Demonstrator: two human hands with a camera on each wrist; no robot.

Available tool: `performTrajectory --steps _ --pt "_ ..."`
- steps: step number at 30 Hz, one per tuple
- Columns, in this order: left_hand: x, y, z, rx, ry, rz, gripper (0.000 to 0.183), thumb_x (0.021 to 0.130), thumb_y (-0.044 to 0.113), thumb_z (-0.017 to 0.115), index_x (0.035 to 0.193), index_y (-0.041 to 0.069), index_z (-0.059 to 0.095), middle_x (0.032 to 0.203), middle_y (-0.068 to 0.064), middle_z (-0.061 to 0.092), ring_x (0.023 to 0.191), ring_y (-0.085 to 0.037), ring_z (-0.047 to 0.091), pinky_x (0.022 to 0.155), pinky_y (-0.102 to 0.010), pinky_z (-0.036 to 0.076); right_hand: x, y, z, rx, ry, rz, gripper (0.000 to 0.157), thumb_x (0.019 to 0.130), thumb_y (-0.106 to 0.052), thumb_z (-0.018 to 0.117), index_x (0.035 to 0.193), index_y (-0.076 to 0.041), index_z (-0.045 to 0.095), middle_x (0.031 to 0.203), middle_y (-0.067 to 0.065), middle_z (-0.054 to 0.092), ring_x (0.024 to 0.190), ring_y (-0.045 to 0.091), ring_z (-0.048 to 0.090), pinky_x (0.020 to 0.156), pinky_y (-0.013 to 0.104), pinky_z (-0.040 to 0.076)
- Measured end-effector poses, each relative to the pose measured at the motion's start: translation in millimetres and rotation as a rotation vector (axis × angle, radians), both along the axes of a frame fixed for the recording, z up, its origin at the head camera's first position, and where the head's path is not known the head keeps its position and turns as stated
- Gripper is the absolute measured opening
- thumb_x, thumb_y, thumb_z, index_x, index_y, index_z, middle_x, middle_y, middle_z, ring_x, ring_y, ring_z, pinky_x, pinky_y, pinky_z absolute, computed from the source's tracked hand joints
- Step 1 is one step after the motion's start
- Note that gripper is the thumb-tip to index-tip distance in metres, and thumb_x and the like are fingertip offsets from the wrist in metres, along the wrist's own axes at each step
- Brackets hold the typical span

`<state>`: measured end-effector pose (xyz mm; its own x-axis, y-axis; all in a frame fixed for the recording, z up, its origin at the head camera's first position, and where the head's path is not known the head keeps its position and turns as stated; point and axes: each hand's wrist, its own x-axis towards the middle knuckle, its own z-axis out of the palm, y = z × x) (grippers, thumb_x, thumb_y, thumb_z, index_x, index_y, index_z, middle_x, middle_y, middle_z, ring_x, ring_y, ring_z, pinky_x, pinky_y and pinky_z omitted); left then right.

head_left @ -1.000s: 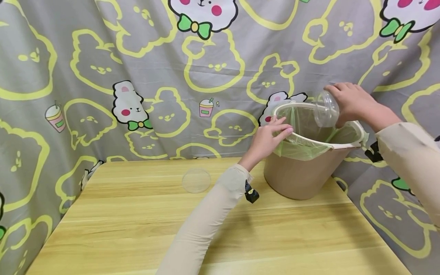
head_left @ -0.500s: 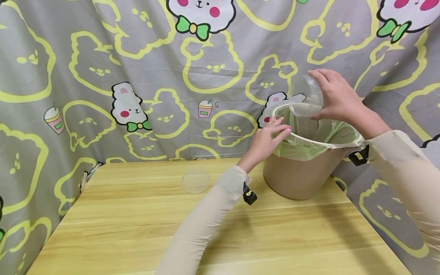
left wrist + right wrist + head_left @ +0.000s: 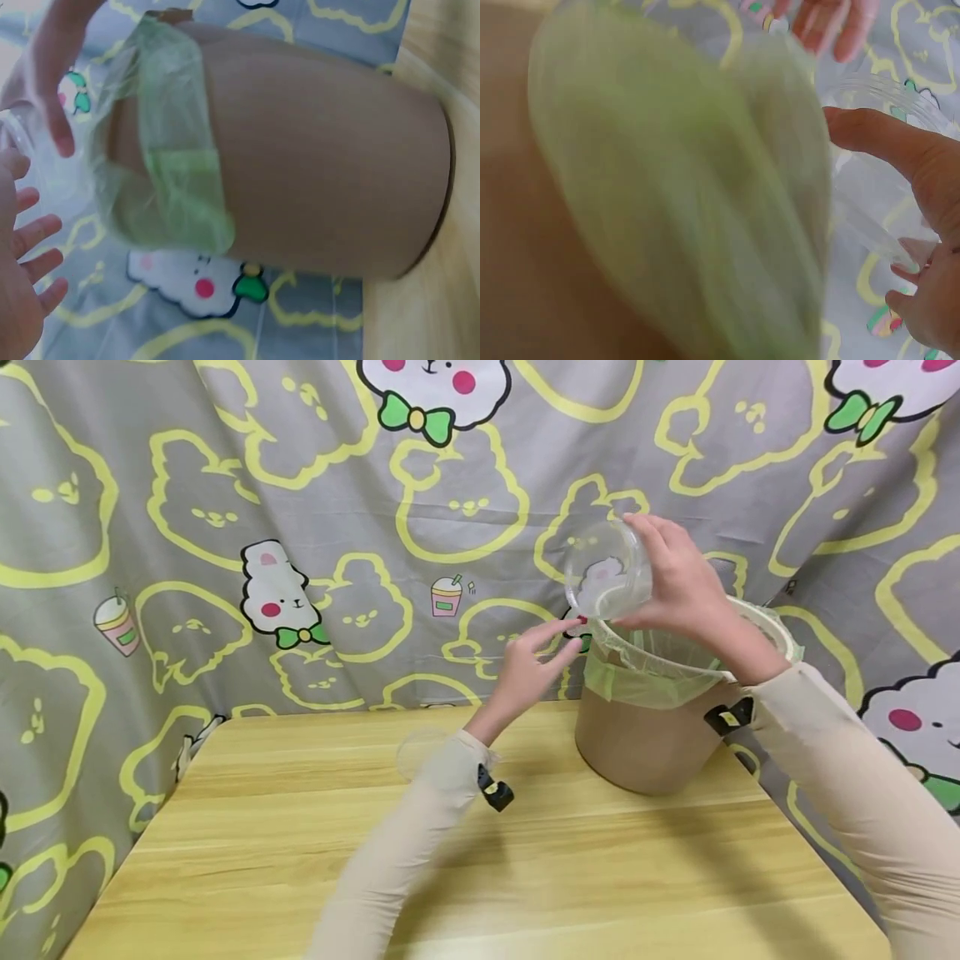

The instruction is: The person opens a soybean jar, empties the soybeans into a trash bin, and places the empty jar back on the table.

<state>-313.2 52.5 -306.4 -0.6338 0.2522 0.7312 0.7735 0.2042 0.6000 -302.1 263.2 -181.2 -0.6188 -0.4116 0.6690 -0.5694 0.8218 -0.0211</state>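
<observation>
Clear plastic container (image 3: 607, 570) gripped by the right hand (image 3: 675, 583), fingers curled round its wall, tilted on its side just above the near-left rim of the tan bin (image 3: 645, 743). Seen from the right wrist as a transparent rim (image 3: 889, 97) under the thumb. Left hand (image 3: 525, 670) empty, fingers loosely spread, hovering just left of the bin, apart from its green liner (image 3: 637, 681). Liner folded over the bin's rim, blurred in both wrist views (image 3: 172, 180). Bin standing upright on the wooden table (image 3: 480, 877). Clear round lid (image 3: 416, 750) lying flat on the table well left of the bin, partly behind the left sleeve (image 3: 420, 827). Cartoon-print curtain (image 3: 225, 527) behind the bin.
</observation>
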Motion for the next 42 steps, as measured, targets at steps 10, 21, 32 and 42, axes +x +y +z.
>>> performTrajectory --steps 10,21,32,42 --pt "0.1 -72 -19.2 0.01 0.164 0.214 0.024 0.089 0.027 0.063 0.109 0.016 0.07 0.103 0.005 0.071 0.098 -0.007 0.062 0.088 -0.024 0.047 6.5 -41 -40.8 -0.122 -0.005 0.043 0.132 0.039 -0.038 0.095 0.148 -0.018 0.024 0.146 0.011 0.037 0.13 0.031 0.037 0.103 0.052 0.037" --pt "6.0 -126 -60.0 -0.207 0.059 0.308 0.035 0.089 0.034 0.061 0.12 0.019 0.065 0.109 0.005 0.068 0.107 -0.012 0.058 0.095 -0.035 0.045 9.6 -84 -121.2 -0.236 -0.016 0.212 0.13 0.041 -0.042 0.094 0.148 -0.014 0.025 0.143 0.011 0.04 0.128 0.029 0.04 0.104 0.047 0.037" --pt "7.8 -161 -92.0 -0.402 -0.104 0.371 0.056 0.086 0.05 0.058 0.137 0.029 0.047 0.135 0.002 0.053 0.126 -0.02 0.046 0.102 -0.044 0.039 -0.5 -101 -215.6 -0.502 -0.402 0.203 0.124 0.038 -0.035 0.096 0.143 -0.015 0.033 0.136 0.005 0.046 0.119 0.024 0.047 0.098 0.048 0.042" --pt "10.7 -172 -109.6 -0.469 -0.214 0.364 0.063 0.086 0.053 0.057 0.142 0.028 0.04 0.144 -0.005 0.045 0.135 -0.027 0.037 0.108 -0.053 0.03 -4.1 -108 -266.9 -0.617 -0.733 0.146 0.125 0.047 -0.043 0.093 0.146 -0.013 0.023 0.141 0.02 0.038 0.13 0.036 0.039 0.101 0.05 0.039"
